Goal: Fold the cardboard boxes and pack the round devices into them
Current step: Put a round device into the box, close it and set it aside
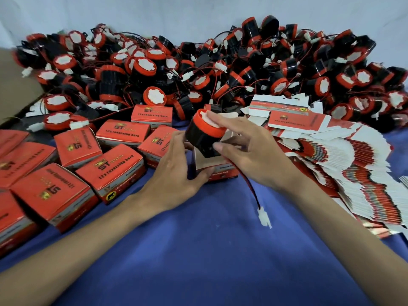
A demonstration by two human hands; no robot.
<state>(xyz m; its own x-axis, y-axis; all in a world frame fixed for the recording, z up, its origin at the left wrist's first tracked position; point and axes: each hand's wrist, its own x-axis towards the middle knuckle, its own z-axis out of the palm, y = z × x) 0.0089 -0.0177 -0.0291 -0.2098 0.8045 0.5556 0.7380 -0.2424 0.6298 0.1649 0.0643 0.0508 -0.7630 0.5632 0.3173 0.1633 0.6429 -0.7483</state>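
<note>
- There is one view, from a camera worn on the person's head. It looks forward and steeply down onto the blue-covered worktop [220, 250].
- It sits close. Both forearms [88, 239] run in from the bottom corners and take up much of the lower half.
- The frame's middle falls where the left hand [176, 173] holds an open box [220, 171] and the right hand [254, 151] grips a round device [203, 138].
- The wide lens bends the edges. The folded boxes [110, 171] on the left and the fanned flat boxes [353, 164] on the right tilt outward.
- The far reach of the view takes in the heap of round devices [154, 69], with a pale wall [154, 12] across the top.
</note>
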